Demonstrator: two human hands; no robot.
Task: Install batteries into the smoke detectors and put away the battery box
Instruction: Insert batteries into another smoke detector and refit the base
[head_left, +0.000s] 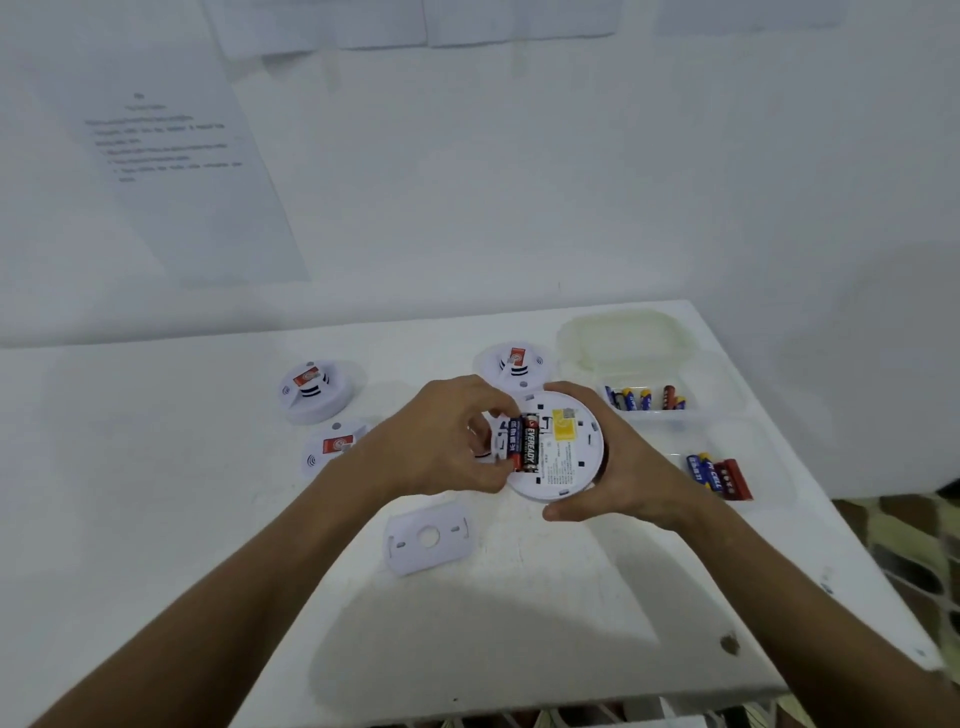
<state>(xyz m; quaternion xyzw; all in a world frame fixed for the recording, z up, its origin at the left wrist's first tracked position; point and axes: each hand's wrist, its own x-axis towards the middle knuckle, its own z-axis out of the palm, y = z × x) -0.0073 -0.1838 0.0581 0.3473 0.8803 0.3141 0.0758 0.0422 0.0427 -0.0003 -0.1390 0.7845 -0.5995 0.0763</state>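
Two batteries (523, 442) already sit side by side in the bay of the upturned smoke detector (558, 447), their long axes running away from the person, toward the wall. The right hand (618, 467) cups the detector's round rim from the far right side, fingers curled round it, and holds it just above the white table (208, 467). The left hand (441, 441) comes in from the other side, its fingertips pinching at the outer battery on the bay's left edge; it is the nearer hand to the bay, so seating that cell looks like its job, pressing along the cell's length against the contact.

One battery reads EVEREADY in white on black and red; its neighbour carries blue print I cannot read. A yellow sticker (563, 430) and fine grey text sit on the detector's back, too small to make out.

The open battery box (623, 343) lies just right of the hands, with loose batteries (644, 397) inside. A mounting plate (428, 538) lies nearer the person; three more detectors (314, 389) wait behind.
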